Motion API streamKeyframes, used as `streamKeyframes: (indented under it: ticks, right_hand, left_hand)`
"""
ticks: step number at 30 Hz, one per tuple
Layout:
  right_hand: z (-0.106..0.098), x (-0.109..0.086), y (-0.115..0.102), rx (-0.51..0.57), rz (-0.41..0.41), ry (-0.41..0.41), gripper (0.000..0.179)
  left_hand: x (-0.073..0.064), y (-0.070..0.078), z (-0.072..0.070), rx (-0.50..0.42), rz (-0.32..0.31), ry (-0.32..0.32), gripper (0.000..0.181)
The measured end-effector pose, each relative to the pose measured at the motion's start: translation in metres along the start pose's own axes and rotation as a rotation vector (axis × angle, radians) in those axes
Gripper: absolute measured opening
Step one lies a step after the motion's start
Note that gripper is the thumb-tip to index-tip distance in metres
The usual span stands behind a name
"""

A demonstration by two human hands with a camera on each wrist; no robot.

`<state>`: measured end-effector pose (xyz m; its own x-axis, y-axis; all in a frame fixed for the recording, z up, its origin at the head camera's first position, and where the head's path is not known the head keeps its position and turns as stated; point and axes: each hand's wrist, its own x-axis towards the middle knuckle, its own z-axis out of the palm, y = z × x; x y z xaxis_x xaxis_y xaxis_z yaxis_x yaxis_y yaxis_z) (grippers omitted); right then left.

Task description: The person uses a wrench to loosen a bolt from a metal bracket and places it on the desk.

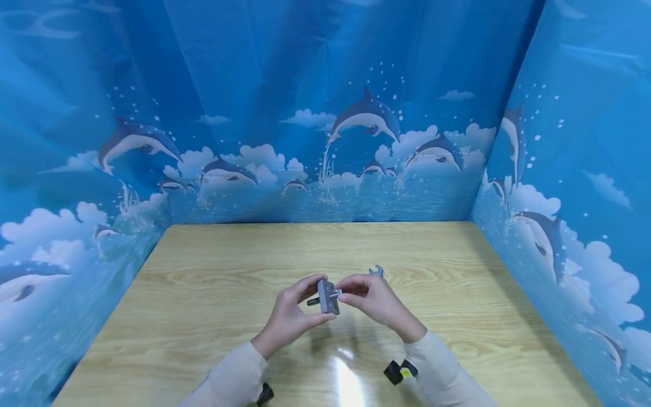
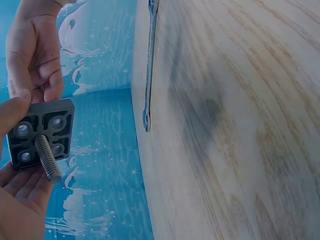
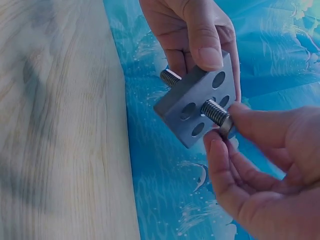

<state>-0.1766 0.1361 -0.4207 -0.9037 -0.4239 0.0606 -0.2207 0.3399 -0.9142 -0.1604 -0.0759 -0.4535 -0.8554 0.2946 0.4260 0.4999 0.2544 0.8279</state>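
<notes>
My left hand (image 1: 291, 312) grips a grey square plate (image 1: 328, 298) by its opposite edges, thumb on one side and fingers on the other. A threaded bolt (image 3: 215, 112) runs through the plate's centre, and its threaded end (image 2: 46, 157) sticks out of the ribbed back. Several round holes surround the bolt. With thumb and fingers, my right hand (image 1: 375, 299) pinches the bolt's head, which stands away from the plate's smooth face. The fingers partly hide that head. Both hands hold the parts above the table.
Beyond my right hand, a wrench (image 1: 377, 271) lies on the wood-grain table (image 1: 229, 271), partly hidden in the head view; the left wrist view shows its length. Blue dolphin-print curtains (image 1: 305, 113) stand along the table's back and sides.
</notes>
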Motion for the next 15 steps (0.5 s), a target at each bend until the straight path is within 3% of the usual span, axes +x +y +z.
streamKeyframes:
  ticks: [5,10,15]
  right_hand:
    - [0.000,-0.002,0.000,-0.010,-0.070,-0.002,0.017]
    - [0.001,-0.003,0.000,-0.013,-0.083,-0.001,0.017]
    - [0.000,-0.003,0.002,-0.016,-0.088,-0.020,0.024]
  left_hand:
    - [0.000,-0.001,0.000,0.003,0.013,0.004,0.072]
    - [0.000,0.000,0.001,-0.009,-0.008,0.010,0.073]
    - [0.000,0.012,0.000,-0.003,-0.024,0.022,0.073]
